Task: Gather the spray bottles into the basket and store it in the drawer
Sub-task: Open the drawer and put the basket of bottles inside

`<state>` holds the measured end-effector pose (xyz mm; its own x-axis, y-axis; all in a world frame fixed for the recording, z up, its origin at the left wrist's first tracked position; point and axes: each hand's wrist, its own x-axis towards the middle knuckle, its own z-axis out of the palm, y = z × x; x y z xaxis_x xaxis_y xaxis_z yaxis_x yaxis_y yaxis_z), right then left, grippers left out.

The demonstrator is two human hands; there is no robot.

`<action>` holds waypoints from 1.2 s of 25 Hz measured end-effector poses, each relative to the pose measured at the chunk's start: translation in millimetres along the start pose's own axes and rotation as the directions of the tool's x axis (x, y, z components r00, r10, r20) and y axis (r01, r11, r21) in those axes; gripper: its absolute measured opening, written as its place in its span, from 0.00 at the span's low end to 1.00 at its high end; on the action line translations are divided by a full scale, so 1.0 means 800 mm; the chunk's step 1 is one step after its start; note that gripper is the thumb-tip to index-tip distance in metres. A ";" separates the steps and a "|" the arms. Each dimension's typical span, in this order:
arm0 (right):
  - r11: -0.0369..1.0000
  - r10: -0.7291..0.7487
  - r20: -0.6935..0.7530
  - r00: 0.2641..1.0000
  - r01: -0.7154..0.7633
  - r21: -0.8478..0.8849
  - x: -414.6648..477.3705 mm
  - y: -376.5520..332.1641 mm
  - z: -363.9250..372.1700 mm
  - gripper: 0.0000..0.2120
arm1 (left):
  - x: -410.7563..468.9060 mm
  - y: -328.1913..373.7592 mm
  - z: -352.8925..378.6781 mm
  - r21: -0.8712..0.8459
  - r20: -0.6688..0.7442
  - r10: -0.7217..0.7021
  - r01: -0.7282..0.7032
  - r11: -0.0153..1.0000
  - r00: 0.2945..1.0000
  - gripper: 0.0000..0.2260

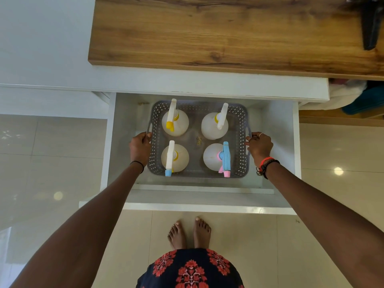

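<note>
A grey perforated basket (198, 107) sits inside the open white drawer (280, 142). Several white spray bottles stand upright in it: one with a yellow nozzle (175, 122) at the back left, one with a white trigger (214, 125) at the back right, one with a blue nozzle (174, 157) at the front left, and one with a blue and pink trigger (216, 156) at the front right. My left hand (140, 147) grips the basket's left handle. My right hand (259, 146) grips the right handle.
A wooden countertop (207, 32) overhangs the drawer, with a black object (371, 23) at its far right. The drawer front (207, 208) juts out toward my bare feet (190, 232) on the tiled floor. White and teal cloth (357, 96) lies in an opening at the right.
</note>
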<state>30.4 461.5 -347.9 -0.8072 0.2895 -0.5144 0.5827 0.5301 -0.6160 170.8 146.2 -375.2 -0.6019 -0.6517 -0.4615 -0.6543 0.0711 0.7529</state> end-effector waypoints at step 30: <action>0.983 0.036 -0.022 0.999 -0.039 -0.178 -0.011 -0.021 -0.008 0.15 | -0.017 0.029 -0.001 0.086 0.021 -0.143 0.141 0.986 0.989 0.16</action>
<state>27.0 455.1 -329.6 -0.7876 0.3259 -0.5229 0.5878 0.6520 -0.4790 164.0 156.0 -351.0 -0.5115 -0.6392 -0.5743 -0.7696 0.0435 0.6371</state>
